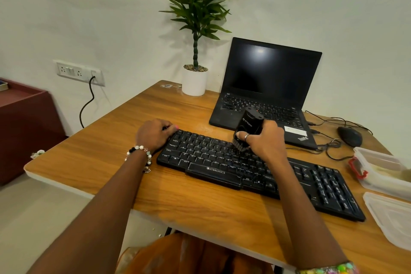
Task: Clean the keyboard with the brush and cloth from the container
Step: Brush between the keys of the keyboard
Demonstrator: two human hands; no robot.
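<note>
The right hand (265, 140) is gripping the black block-shaped brush (248, 128), bristles down on the black plastic keyboard (255, 170) lying on the wooden desk (189, 202), while the left hand (154, 133) is clasping its corner; short, light strokes along the rows would serve best.

A single head-worn view looks forward and down, close over the desk (200, 204).

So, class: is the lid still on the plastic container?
No: the lid lies flat on the desk, in front of the open container.
</note>
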